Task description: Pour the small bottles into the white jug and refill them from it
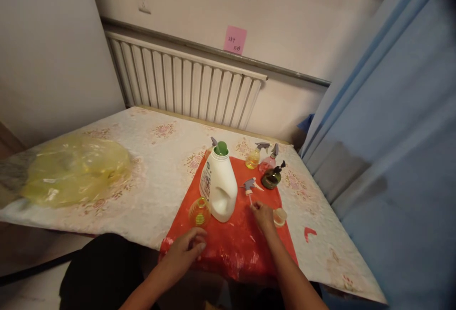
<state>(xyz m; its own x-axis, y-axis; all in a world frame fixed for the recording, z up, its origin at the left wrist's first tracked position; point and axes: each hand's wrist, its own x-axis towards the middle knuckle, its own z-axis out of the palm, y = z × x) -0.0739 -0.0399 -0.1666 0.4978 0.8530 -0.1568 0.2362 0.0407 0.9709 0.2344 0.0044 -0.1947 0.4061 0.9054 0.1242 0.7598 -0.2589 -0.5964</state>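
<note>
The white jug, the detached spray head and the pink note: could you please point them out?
White jug (223,174): head view, on its upper body.
Detached spray head (249,184): head view, on its grey housing.
Pink note (235,40): head view, on its middle.

Far: pale wall, white radiator | Right: blue curtain | We face a flowered bed-like surface

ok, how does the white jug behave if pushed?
The jug probably tips if pushed high: it stands tall over a small base. The wrinkled red sheet may ruck up under it. Weight unclear: opaque plastic hides any contents.
</note>
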